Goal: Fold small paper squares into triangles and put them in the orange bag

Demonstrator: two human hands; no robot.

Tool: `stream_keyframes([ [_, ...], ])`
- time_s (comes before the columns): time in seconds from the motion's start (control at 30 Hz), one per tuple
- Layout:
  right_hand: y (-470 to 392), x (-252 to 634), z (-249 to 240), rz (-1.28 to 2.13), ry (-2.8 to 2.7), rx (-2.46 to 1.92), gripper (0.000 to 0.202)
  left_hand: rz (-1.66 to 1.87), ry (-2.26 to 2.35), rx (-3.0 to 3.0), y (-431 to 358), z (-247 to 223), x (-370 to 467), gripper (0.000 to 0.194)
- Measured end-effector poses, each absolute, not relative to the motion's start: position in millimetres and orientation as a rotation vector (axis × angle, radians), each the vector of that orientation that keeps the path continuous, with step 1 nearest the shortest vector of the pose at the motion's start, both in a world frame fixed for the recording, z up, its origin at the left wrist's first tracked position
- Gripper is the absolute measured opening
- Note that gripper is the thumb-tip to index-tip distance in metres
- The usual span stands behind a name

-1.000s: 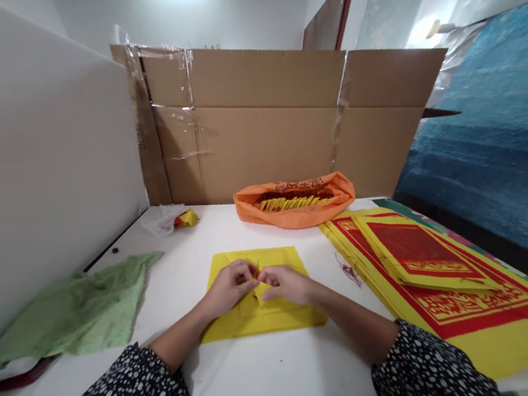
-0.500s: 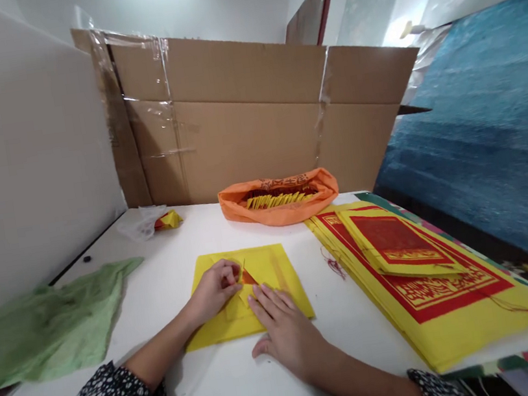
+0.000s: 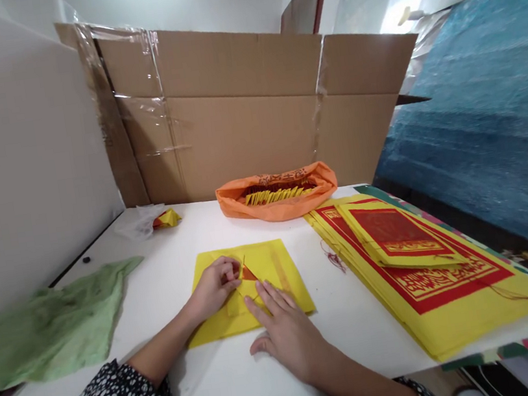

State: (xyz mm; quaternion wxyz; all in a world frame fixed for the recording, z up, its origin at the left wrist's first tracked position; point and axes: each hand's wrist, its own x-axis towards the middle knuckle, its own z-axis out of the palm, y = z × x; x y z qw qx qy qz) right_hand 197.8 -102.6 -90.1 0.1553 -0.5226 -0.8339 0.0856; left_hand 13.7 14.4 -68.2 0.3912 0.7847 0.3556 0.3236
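A yellow paper sheet (image 3: 298, 285) lies flat on the white table. On it is a small folded paper piece (image 3: 248, 274) with a red-orange face and yellow edges. My left hand (image 3: 218, 288) pinches the left edge of this piece between curled fingers and thumb. My right hand (image 3: 287, 332) lies spread, palm down, its fingertips touching the lower right of the folded piece and the sheet, its thumb out to the left over the table.
An orange bag (image 3: 278, 208) of folded yellow papers stands before a cardboard screen (image 3: 244, 128). Yellow-and-red paper stacks (image 3: 439, 324) lie on the right. A green cloth (image 3: 65, 324) is at left, a plastic bag (image 3: 142, 223) behind it.
The view has shifted slightly. My right fingers sit a little lower and farther right on the folded piece, showing more of its red-orange face. My left hand keeps its pinch.
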Motion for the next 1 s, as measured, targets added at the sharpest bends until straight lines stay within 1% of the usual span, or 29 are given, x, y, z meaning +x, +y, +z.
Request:
stream_keyframes([
  [0.23,-96.9,201.0,-79.6,0.329,-2.436,-1.515,0.077,0.813,0.894,1.915,12.4,-68.9,13.9,0.028],
  [0.37,-92.3,201.9,-66.3,0.356,-2.479,-1.545,0.068,0.855,0.952,1.92,12.3,-70.0,15.3,0.021],
  [0.4,-90.0,202.8,-61.1,0.362,-2.493,-1.542,0.065,0.867,0.984,1.941,13.0,-70.7,15.7,0.026],
  [0.5,-77.8,208.0,-45.8,0.434,-2.478,-1.514,0.049,0.845,1.095,2.026,17.5,-72.7,15.7,0.055],
  [0.53,-72.0,209.9,-42.3,0.476,-2.433,-1.524,0.043,0.834,1.126,2.038,19.5,-73.3,15.1,0.059],
  [0.6,-59.2,212.0,-39.9,0.527,-2.301,-1.559,0.035,0.835,1.167,2.031,23.7,-74.3,12.9,0.061],
  [0.63,-52.7,211.7,-41.1,0.527,-2.234,-1.562,0.036,0.846,1.184,2.024,25.5,-74.8,11.5,0.06],
  [0.73,-35.6,205.6,-52.0,0.528,-2.078,-1.504,0.054,0.894,1.248,2.034,27.9,-76.7,6.6,0.061],
  [0.9,-13.7,193.8,-72.6,0.797,-1.858,-1.491,0.084,0.995,1.234,2.103,23.3,-81.2,0.0,0.064],
  [0.93,-9.7,193.1,-75.0,0.857,-1.818,-1.486,0.091,1.019,1.236,2.103,22.8,-81.9,-1.3,0.068],
  [1.0,-1.8,193.1,-77.9,0.991,-1.728,-1.445,0.099,1.096,1.262,2.049,23.1,-82.1,-3.4,0.082],
])
